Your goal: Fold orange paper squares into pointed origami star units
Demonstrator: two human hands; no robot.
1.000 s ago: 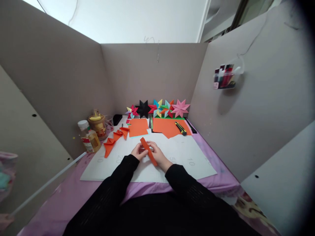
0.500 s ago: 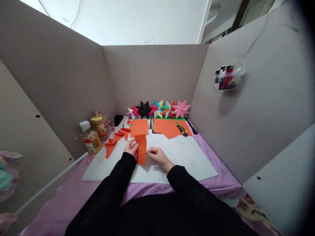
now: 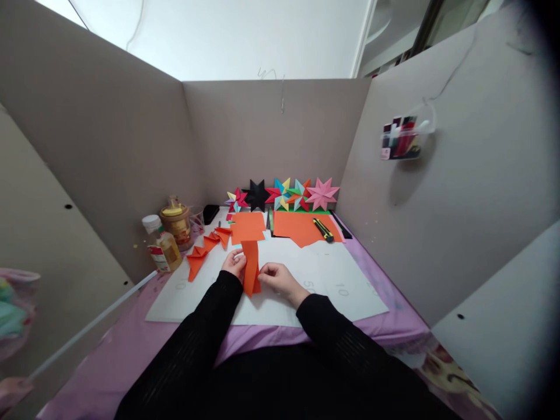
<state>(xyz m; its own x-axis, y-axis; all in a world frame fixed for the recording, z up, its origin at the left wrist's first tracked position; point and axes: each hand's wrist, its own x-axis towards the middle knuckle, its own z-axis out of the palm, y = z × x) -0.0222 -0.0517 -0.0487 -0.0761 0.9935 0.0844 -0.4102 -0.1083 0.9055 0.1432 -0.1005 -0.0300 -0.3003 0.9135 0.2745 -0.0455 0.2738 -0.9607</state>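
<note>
An orange sheet of paper [image 3: 251, 262], folded lengthwise, stands tilted above the white board [image 3: 205, 309]. My left hand [image 3: 235, 263] grips its left side, thumb in front. At the lower right edge, where the layers part, my right hand [image 3: 280, 280] pinches the paper between thumb and fingertips. Left of my left hand lie several folded orange paper pieces [image 3: 196, 259]. Beyond the hands is a stack of orange paper squares [image 3: 247, 227].
A yellow-black utility knife [image 3: 322, 230] rests on a larger orange sheet [image 3: 291, 224]. Several paper stars [image 3: 322, 193] lean against the back panel [image 3: 280, 134]. At left stand a bottle [image 3: 163, 245] and a brown jar [image 3: 175, 224]. A small container [image 3: 400, 139] hangs on the right panel.
The orange paper has turned slightly, and its layers now show spread apart at the lower right. Both hands have shifted only a little.
</note>
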